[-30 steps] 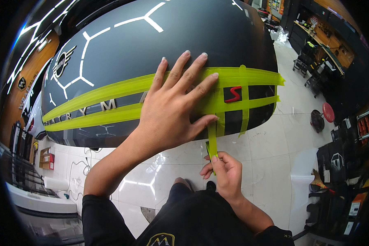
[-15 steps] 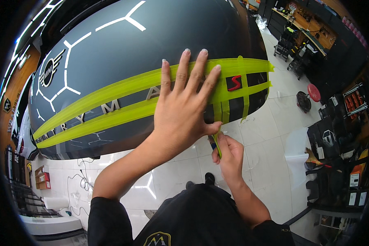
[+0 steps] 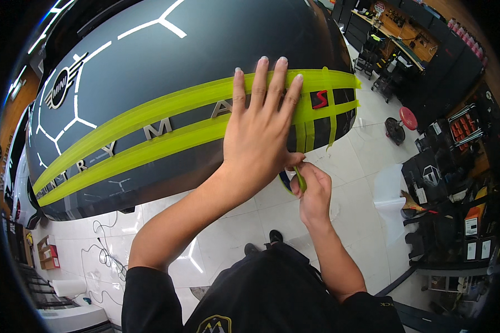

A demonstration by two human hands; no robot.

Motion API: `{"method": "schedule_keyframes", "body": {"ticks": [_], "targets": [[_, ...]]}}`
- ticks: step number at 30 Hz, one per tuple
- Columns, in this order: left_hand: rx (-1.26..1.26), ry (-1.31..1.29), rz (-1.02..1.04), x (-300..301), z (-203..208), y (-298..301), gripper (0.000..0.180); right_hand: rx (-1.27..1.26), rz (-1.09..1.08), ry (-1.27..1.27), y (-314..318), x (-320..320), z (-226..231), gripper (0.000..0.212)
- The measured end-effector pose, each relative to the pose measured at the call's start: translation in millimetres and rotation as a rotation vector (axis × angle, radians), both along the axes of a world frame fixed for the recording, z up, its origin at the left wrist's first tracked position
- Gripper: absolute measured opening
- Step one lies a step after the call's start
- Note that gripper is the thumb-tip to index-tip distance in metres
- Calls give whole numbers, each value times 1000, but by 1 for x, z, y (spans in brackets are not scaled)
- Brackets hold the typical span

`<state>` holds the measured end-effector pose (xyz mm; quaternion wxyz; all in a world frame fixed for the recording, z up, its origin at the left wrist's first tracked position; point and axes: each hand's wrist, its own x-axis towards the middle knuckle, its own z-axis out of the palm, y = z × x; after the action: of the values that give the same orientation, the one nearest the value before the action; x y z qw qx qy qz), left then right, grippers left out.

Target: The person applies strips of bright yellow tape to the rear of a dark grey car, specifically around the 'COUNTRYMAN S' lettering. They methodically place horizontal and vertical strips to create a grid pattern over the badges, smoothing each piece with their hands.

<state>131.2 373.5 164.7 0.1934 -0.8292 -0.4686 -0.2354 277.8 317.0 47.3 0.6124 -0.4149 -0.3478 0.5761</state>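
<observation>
My left hand [image 3: 258,130] lies flat with spread fingers on the grey car panel [image 3: 216,44]. Its palm and fingers cover part of the yellow-green masking tape [image 3: 150,104], which runs in two long bands above and below a row of silver letters [image 3: 159,128]. Shorter strips cross the bands around a red letter badge [image 3: 320,100]. Just below the panel's lower edge, my right hand [image 3: 315,194] pinches a roll of masking tape [image 3: 300,178], mostly hidden by the fingers. The left thumb is beside the tape's upper end; whether it touches cannot be seen.
White floor tiles [image 3: 233,225] lie below the panel, with a loose cable [image 3: 106,255] at the left. A red-topped rolling stool [image 3: 408,118] stands to the right, near black tool cases [image 3: 430,175] and a translucent sheet [image 3: 390,202]. A workbench [image 3: 397,41] is at the far right.
The view has shifted slightly. My right hand has risen a little toward the left thumb and turned, so less of the tape hangs below its fingers. My left hand stays spread on the panel.
</observation>
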Motion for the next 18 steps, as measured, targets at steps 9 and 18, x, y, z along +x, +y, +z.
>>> {"method": "schedule_keyframes", "body": {"ticks": [9,18], "targets": [[-24,4,4,3,3,-1,136,-315,-136,40,19,-16,-89,21],[-185,-137,-466,-15,-37,-77,101,-101,71,-11,-66,-20,-72,31]]}}
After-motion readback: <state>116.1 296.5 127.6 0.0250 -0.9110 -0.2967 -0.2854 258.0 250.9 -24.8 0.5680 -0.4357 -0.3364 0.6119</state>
